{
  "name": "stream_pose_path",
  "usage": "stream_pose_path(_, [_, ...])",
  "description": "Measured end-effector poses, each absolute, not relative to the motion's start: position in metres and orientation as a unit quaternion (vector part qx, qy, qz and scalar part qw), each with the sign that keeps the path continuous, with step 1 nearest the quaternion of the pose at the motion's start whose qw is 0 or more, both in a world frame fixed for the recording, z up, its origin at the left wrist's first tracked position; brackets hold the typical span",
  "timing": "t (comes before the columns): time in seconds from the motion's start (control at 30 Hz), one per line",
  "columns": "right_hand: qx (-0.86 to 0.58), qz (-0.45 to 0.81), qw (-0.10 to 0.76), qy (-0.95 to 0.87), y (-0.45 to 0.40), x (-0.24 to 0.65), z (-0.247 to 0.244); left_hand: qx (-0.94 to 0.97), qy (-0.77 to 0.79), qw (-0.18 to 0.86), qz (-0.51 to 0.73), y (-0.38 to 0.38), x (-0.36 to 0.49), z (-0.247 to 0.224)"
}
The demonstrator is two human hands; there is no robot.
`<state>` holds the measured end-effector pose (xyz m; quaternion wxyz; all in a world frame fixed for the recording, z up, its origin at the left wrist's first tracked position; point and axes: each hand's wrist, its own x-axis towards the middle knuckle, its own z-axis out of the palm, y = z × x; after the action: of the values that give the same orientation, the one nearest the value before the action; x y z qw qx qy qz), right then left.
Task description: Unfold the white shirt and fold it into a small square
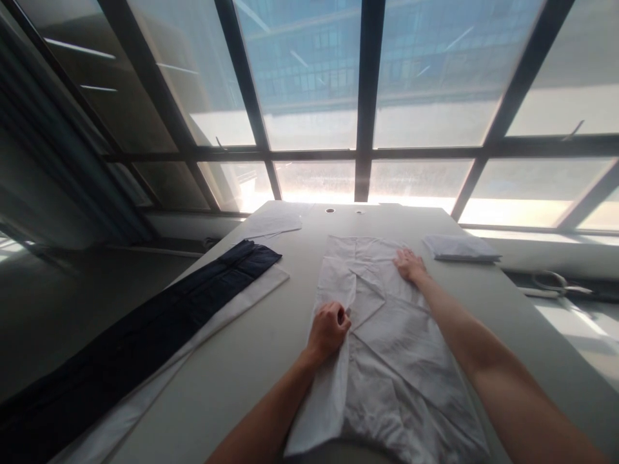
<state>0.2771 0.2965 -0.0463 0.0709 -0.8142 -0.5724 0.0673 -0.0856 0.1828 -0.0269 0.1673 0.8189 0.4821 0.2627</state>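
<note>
A pair of white trousers (387,335) lies spread lengthwise in front of me, its waistband end toward the window. Creases and folds run across the cloth, and its near end reaches the bottom of the view. My left hand (330,327) is closed in a pinch on the cloth along a lengthwise fold, left of the middle. Farther off, my right hand (410,265) rests on the upper right edge of the trousers with its fingers stretched out flat.
A white table (261,328) carries everything. Dark trousers (159,328) lie at the left on top of white cloth (232,306). Thin white cloth or sheets (271,222) lie at the back left, a folded white cloth (461,248) at the back right. Tall windows (309,84) stand behind.
</note>
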Motion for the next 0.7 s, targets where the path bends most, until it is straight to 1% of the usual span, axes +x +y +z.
stream_pose_path(0.1, [-0.83,0.064,0.076,-0.549,0.301,0.278,-0.046,0.819,0.48,0.168,0.267,0.185,-0.087,-0.028])
stream_pose_path(0.23, [-0.836,0.039,0.094,-0.539,0.29,0.252,-0.043,0.818,0.471,0.179,0.277,0.192,-0.085,-0.032])
stream_pose_path(0.37, [-0.819,0.042,0.127,-0.558,0.252,0.209,-0.046,0.821,0.461,0.188,0.279,0.199,-0.069,-0.034])
stream_pose_path(0.5, [-0.817,0.056,0.127,-0.559,0.203,0.18,-0.053,0.808,0.469,0.209,0.289,0.201,-0.049,-0.034])
stream_pose_path(0.57, [-0.817,0.053,0.124,-0.56,0.184,0.173,-0.054,0.788,0.474,0.244,0.308,0.203,-0.044,-0.031])
stream_pose_path(0.7, [-0.816,0.025,0.117,-0.566,0.164,0.167,-0.05,0.689,0.471,0.374,0.404,0.21,-0.058,-0.023])
